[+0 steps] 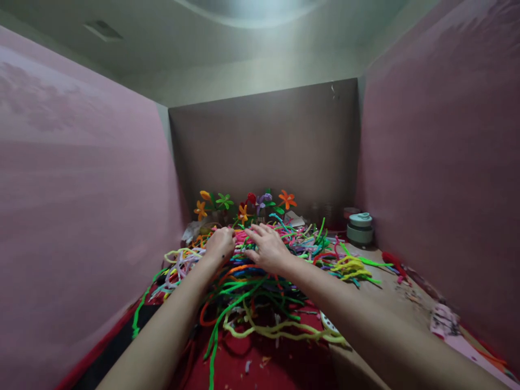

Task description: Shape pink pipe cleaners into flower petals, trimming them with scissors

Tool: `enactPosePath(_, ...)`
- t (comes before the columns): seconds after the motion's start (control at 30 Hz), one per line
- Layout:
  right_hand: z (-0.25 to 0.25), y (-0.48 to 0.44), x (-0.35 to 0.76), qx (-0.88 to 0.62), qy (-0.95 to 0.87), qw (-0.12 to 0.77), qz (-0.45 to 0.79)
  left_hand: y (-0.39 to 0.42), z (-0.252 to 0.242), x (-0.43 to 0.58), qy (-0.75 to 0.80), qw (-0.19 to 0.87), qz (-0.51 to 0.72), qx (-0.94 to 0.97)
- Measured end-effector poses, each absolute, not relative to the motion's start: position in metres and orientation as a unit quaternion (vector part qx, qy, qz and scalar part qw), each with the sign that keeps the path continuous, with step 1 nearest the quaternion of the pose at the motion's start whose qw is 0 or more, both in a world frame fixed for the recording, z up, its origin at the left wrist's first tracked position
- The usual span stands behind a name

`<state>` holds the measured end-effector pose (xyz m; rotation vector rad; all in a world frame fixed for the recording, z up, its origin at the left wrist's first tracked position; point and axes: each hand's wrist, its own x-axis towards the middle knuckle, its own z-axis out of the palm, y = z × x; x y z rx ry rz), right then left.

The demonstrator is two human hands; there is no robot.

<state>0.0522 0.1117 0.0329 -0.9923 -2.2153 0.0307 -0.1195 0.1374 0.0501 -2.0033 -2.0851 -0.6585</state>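
A big tangled heap of pipe cleaners [244,284] in many colours spreads across the middle. My left hand [220,244] is at the far side of the heap, its fingers curled closed; what they hold, if anything, is hidden. Beside it on the right, my right hand [268,248] lies palm down over the heap with fingers stretched and apart. Pink pipe cleaners [241,236] show between the two hands, close to the fingertips of both. Green and pale yellow strands hang toward me over a red cloth [276,363].
Pipe-cleaner flowers [287,199] in orange, green, red and purple stand behind the heap. A green lidded container [360,229] is at the back right. Yellow pipe cleaners [352,268] lie on the tan tabletop [390,298]. Pink panels [442,162] rise on both sides, a grey-brown one behind.
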Motion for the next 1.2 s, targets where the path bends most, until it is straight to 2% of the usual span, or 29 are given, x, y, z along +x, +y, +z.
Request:
enactPosePath(0.13,0.012,0.119,0.048,-0.389,-0.886,0.251,0.003,0.134,0.06,-0.128,-0.695,0.08,-0.255,-0.668)
enactPosePath(0.3,0.003,0.117,0.051,-0.405,-0.885,0.229,0.009,0.121,0.09,-0.137,-0.692,0.073,-0.312,-0.647)
enactPosePath(0.43,0.003,0.12,0.052,-0.403,-0.883,0.237,0.037,0.1,0.112,-0.134,-0.68,0.062,-0.363,-0.634)
enactPosePath(0.53,0.005,0.122,0.055,-0.4,-0.879,0.251,0.073,0.086,0.115,-0.13,-0.614,-0.022,-0.529,-0.585)
enactPosePath(0.6,0.01,0.12,0.058,-0.39,-0.871,0.283,0.091,0.079,0.11,-0.127,-0.565,-0.073,-0.61,-0.55)
enactPosePath(0.67,0.019,0.114,0.062,-0.372,-0.855,0.346,0.103,0.074,0.1,-0.122,-0.542,-0.103,-0.631,-0.545)
enactPosePath(0.73,0.03,0.104,0.066,-0.347,-0.822,0.428,0.144,0.068,0.089,-0.113,-0.537,-0.121,-0.615,-0.564)
enactPosePath(0.8,0.042,0.091,0.07,-0.324,-0.758,0.497,0.27,0.06,0.078,-0.1,-0.532,-0.125,-0.576,-0.608)
enactPosePath(0.9,0.055,0.072,0.082,-0.294,-0.58,0.579,0.491,0.045,0.064,-0.076,-0.511,-0.041,-0.482,-0.711)
enactPosePath(1.0,0.057,0.06,0.102,-0.258,-0.451,0.638,0.568,0.035,0.054,-0.055,-0.476,0.014,-0.388,-0.789)
enactPosePath(1.2,0.047,0.053,0.154,-0.21,-0.281,0.655,0.669,0.026,0.044,-0.044,-0.461,-0.135,-0.309,-0.821)
